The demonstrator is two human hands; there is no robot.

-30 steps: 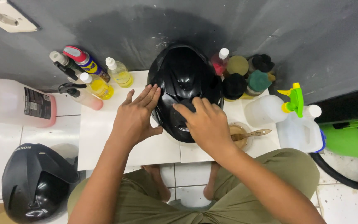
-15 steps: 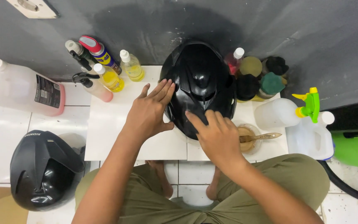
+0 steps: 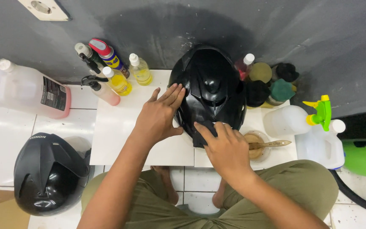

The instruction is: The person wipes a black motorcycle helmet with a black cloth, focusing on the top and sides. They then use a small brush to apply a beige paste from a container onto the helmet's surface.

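Helmet (image 3: 210, 89) | left hand (image 3: 157, 116) flat, steadying | right hand (image 3: 227, 148) pressing, seemingly, dark cloth (image 3: 202, 135)

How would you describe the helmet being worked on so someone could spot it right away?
Start at the white board set against the dark grey wall. At its far edge sits a glossy black helmet, with the left hand flat on its side and the right hand pressing a dark cloth to it. The other black helmet lies untouched on the floor.
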